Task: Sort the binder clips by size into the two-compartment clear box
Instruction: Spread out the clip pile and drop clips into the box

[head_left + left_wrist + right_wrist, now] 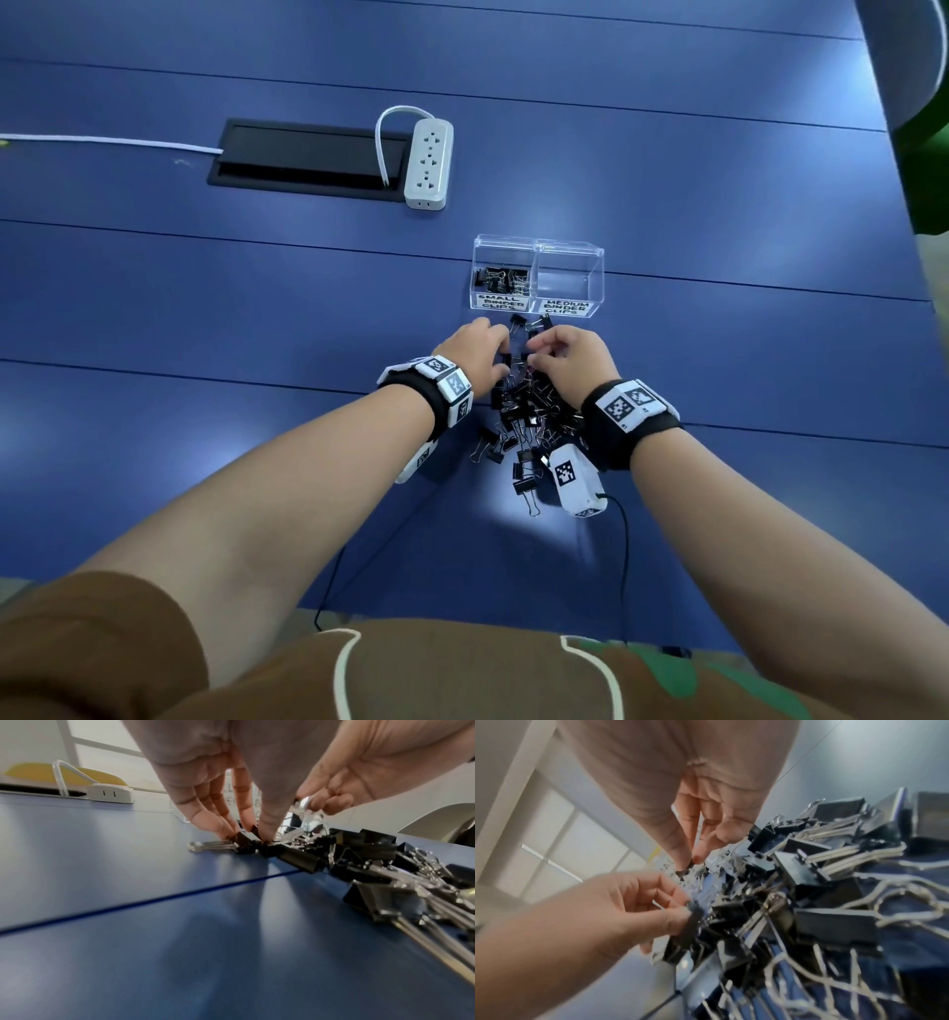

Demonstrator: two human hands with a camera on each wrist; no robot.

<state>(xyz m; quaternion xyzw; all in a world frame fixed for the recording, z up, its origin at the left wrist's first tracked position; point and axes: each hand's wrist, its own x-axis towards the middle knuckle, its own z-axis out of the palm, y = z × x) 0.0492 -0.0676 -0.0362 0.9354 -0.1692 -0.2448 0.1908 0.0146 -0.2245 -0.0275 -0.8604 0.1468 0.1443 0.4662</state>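
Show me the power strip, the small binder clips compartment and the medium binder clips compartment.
power strip (429, 163), head view, middle of its socket face.
small binder clips compartment (502, 303), head view, its front label.
medium binder clips compartment (567, 308), head view, its front label.

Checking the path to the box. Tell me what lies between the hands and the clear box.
In the head view, a few loose clips lie on the blue table between the left hand, the right hand and the box.

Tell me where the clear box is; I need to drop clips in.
In the head view, the box stands on the table, just beyond both hands and the clip pile.
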